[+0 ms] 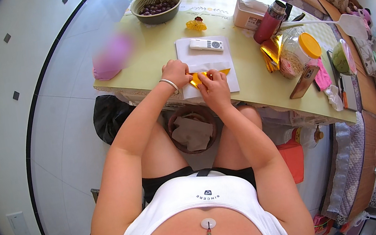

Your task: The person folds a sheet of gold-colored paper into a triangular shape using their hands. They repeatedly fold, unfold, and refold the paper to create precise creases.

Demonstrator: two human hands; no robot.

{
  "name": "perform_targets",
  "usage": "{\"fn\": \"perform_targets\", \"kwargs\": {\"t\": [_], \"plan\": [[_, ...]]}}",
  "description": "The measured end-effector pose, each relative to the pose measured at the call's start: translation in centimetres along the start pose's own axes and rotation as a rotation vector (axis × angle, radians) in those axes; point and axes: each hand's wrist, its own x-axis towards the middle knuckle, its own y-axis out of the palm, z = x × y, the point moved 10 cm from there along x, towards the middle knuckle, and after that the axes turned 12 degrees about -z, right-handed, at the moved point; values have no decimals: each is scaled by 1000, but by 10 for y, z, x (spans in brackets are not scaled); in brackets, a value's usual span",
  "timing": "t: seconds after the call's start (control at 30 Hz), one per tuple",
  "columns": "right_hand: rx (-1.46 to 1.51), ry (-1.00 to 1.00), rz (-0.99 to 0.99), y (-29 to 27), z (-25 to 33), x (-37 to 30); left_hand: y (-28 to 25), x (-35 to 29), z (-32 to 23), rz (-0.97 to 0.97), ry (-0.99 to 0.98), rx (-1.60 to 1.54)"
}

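Observation:
A piece of shiny gold foil paper (195,80) lies at the table's near edge, on a white sheet or pad (231,76). My left hand (175,74), with a bangle at the wrist, is closed on the foil's left end. Bent fingers of my right hand (214,86) pinch the foil's right part, and its far edge looks straight, like a fold. Part of the foil is hidden under my fingers. Just beyond, a white remote control (206,44) rests on the same white sheet.
At the far left stands a basket (158,17) of dark round fruit, with a yellow flower-like piece (196,24) nearby. On the right are more gold foil (272,51), a maroon thermos (270,21), a yellow-lidded jar (308,46) and a phone (304,81). Below the table sits a bin (215,135).

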Motion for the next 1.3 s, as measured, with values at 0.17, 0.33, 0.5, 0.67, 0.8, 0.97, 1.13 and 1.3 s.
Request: {"fn": "perform_targets", "kwargs": {"t": [0.17,0.33,0.5,0.67,0.8,0.97,1.13,1.3], "plan": [[-27,-18,19,0,0,0,-10,-4,13,-7,-150,-27],[-50,-49,-16,1,5,-1,-63,-33,13,-450,62,-6],[-51,-38,3,3,3,-2,-21,-78,-53,-141,574,-59],[-35,-61,-6,0,6,-2,-8,-87,-50,-65,524,7],[-44,-100,34,-1,7,0,-11,-85,-54,-19,517,12],[124,69,157,5,-26,7,-15,-85,-61,79,496,90],[152,61,15,-11,-36,16,-6,-67,-39,-145,148,-161],[139,-22,19,-6,-31,6,-2,-68,-51,-336,159,26]]}}
